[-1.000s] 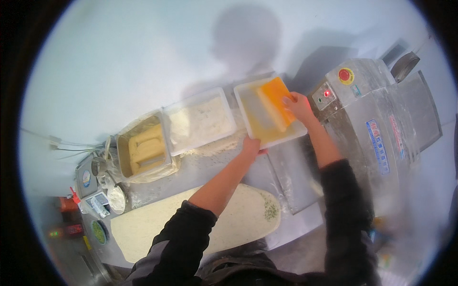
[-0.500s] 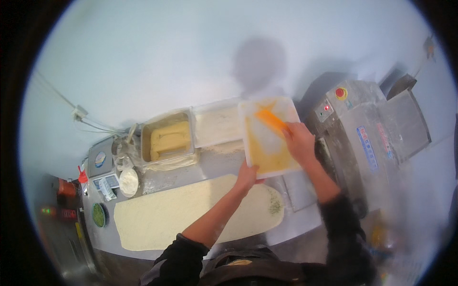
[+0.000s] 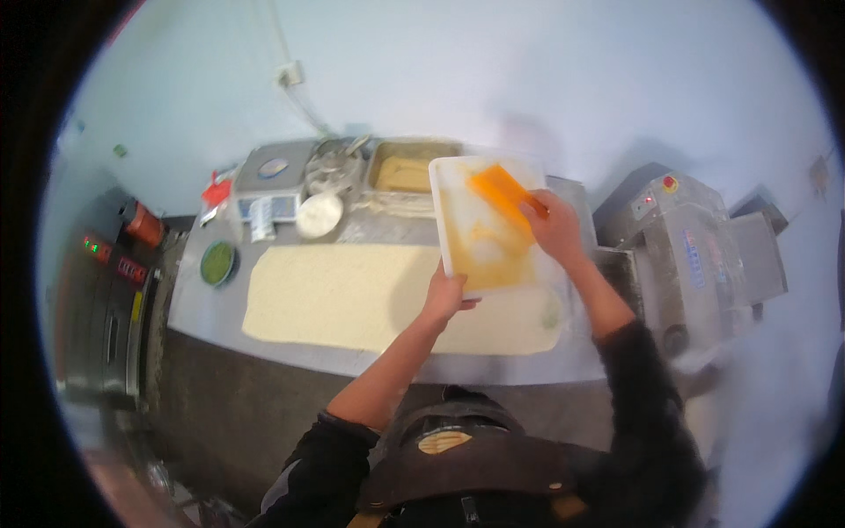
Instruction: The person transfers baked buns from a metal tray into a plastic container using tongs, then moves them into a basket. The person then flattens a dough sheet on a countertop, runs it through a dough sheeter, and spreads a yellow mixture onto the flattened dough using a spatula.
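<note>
My left hand (image 3: 446, 293) grips the lower left edge of a white plastic tray (image 3: 440, 202), tilted up above the table. Yellowish paste coats parts of the tray's inner face. In my right hand (image 3: 556, 227) is a flat orange scraper (image 3: 500, 195), its blade lying against or very close to that face. Below the tray a long, pale sheet of dough (image 3: 343, 299) lies flat on the metal table. A small green patch shows near its right end. The tray and my left arm hide part of the sheet.
Behind the dough stand a metal pan (image 3: 405, 176) of yellow paste, a bowl of white powder (image 3: 319, 216) and a scale (image 3: 273, 180). A bowl of chopped greens (image 3: 218, 263) sits at the left. At the right is a metal machine (image 3: 695, 246), with an oven (image 3: 101, 308) far left.
My view has swung left and down, so more of the oven and floor shows. The scraper has shifted slightly across the tray; both hands keep their holds.
</note>
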`<action>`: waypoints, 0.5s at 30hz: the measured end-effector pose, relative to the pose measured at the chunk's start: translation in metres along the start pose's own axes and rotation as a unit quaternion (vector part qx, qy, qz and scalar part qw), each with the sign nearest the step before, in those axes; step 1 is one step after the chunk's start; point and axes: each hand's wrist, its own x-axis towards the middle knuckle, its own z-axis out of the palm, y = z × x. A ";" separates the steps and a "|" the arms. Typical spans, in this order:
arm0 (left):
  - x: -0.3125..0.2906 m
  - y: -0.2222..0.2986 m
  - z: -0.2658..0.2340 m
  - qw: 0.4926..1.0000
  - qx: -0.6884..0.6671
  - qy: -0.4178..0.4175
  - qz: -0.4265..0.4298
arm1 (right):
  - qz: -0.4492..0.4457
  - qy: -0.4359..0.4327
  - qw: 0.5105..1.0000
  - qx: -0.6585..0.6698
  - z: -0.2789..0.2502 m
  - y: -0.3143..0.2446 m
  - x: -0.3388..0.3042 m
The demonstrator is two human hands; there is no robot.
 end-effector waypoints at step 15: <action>-0.152 -0.017 -0.150 0.988 -0.072 0.138 0.005 | -0.079 -0.061 0.984 0.148 0.109 -0.148 -0.065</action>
